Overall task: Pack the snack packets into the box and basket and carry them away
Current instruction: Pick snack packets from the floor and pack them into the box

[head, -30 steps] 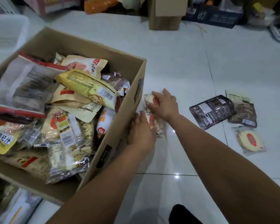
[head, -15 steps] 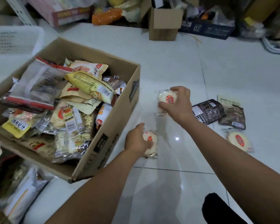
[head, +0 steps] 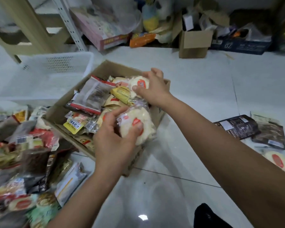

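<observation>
Both buns are now up off the floor (head: pixel 196 99) and over the box (head: pixel 62 106). Left hand (head: pixel 115 140) grips the near bun packet (head: pixel 146 127) at the box's near right corner. Right hand (head: pixel 155 91) pinches the far bun packet (head: pixel 140 83) at the far right corner. Dropping them in looks next. Dark packets (head: pixel 237 127) and a third bun (head: pixel 277 160) still lie right of the box. The basket (head: pixel 56 68) sits beyond its far left edge.
</observation>
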